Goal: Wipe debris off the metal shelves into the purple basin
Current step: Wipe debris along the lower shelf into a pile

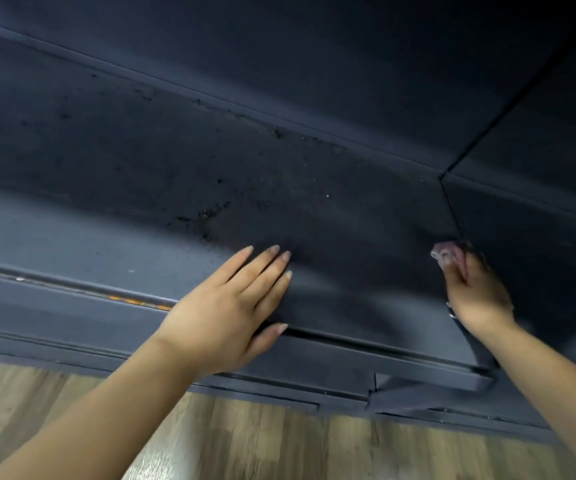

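A dark blue-grey metal shelf point(106, 174) fills most of the view. Black crumbs of debris point(207, 220) lie scattered on it, thickest just beyond my left fingertips and along the back seam. My left hand point(231, 306) rests flat on the shelf near its front edge, fingers straight. My right hand point(473, 289) grips a small pinkish cloth point(444, 254) and presses it onto the shelf at the right, close to the seam with the neighbouring panel. The purple basin is not in view.
The shelf's back wall point(314, 64) rises behind, and a side panel point(539, 220) meets it at the right corner. The front rail point(72, 306) shows an orange rust patch. Below the shelf lies a wood-look floor point(245, 445).
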A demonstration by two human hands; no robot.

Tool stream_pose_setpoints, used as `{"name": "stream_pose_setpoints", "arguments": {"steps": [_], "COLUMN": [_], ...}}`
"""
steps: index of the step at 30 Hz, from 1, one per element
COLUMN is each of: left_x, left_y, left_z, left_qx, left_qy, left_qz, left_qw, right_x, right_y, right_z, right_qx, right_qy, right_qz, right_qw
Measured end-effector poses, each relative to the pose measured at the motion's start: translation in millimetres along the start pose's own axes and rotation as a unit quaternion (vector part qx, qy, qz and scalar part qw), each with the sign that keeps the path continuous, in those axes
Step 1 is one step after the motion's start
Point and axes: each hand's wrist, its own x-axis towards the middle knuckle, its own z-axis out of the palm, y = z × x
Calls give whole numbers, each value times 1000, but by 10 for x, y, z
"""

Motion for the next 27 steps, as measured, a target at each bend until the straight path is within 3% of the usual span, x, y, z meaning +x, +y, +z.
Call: {"name": "stream_pose_setpoints", "arguments": {"steps": [6, 10, 15, 18, 23, 27], "left_x": [-11, -18, -10, -18, 1, 37], "left_y": [21, 18, 21, 22, 25, 21], "left_z": [4, 23, 6, -7, -45, -98], "left_qx": [-37, -31, -35, -30, -37, -44], "left_qy": [-18, -7, -20, -25, -26, 4], "left_qz": [-15, -18, -22, -24, -26, -33], "left_qw": [999, 999, 999, 999, 999, 998], "right_x": [326, 407, 45, -131, -123, 124], "right_y": [-408, -1135, -2001, -2210, -2011, -1247], "right_z": [203, 491, 758, 818, 673, 377], "right_qx": [1, -16, 0, 22, 112, 86], "right_qy": [14, 6, -38, -62, -73, 53], "right_qz": [30, -64, -265, -305, -276, -180], "right_qw": [999, 998, 964, 950, 952, 978]}}
